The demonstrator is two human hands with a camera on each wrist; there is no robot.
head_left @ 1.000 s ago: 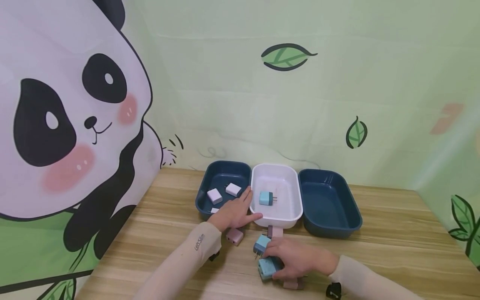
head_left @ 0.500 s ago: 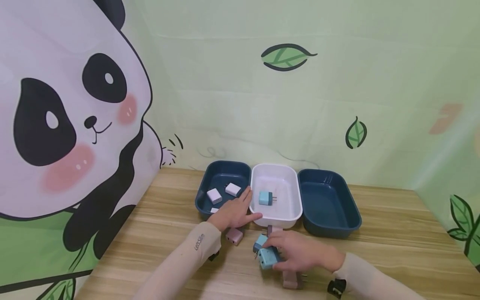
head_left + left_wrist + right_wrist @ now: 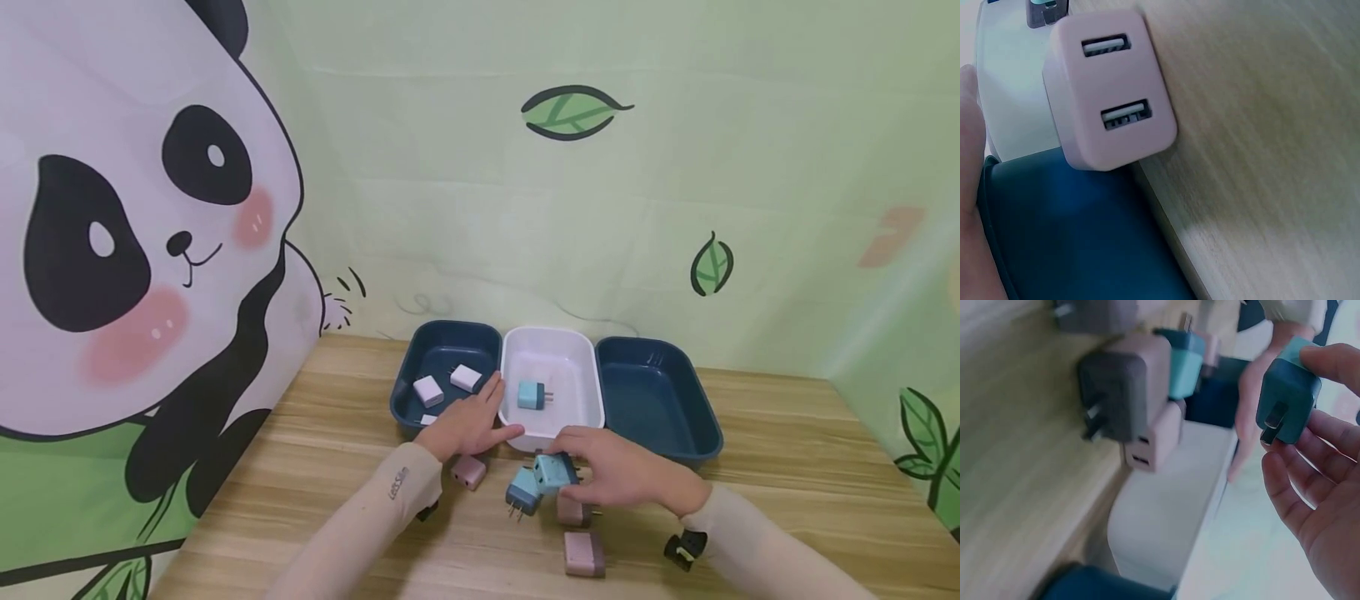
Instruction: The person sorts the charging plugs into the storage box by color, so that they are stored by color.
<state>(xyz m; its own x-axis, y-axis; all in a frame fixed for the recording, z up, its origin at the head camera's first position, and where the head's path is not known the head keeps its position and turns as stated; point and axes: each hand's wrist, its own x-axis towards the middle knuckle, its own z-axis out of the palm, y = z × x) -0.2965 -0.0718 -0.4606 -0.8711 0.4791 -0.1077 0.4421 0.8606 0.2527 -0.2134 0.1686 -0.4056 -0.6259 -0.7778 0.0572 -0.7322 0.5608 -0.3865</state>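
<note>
My right hand [image 3: 618, 467] pinches a light-blue USB charger [image 3: 553, 473] between thumb and fingers, just in front of the white tray [image 3: 551, 330]. In the right wrist view the charger's dark end [image 3: 1288, 394] shows its two metal prongs. My left hand [image 3: 468, 425] rests with straight fingers across the adjoining rims of the left blue tray [image 3: 450, 325] and the white tray. Below it lies a pink charger [image 3: 468, 472], whose two USB ports face the left wrist camera. Another blue charger [image 3: 522, 490] lies on the table beside the held one.
Two pink chargers [image 3: 573, 510] [image 3: 583, 553] lie below my right hand. Inside the white tray is a blue charger [image 3: 532, 396]. Several white chargers [image 3: 429, 391] lie in the left tray. A right blue tray [image 3: 656, 400] stands alongside, with the printed wall behind.
My right hand has lifted the blue charger and carried it away from me toward the white tray, uncovering the pink chargers below. The left hand has stayed in place.
</note>
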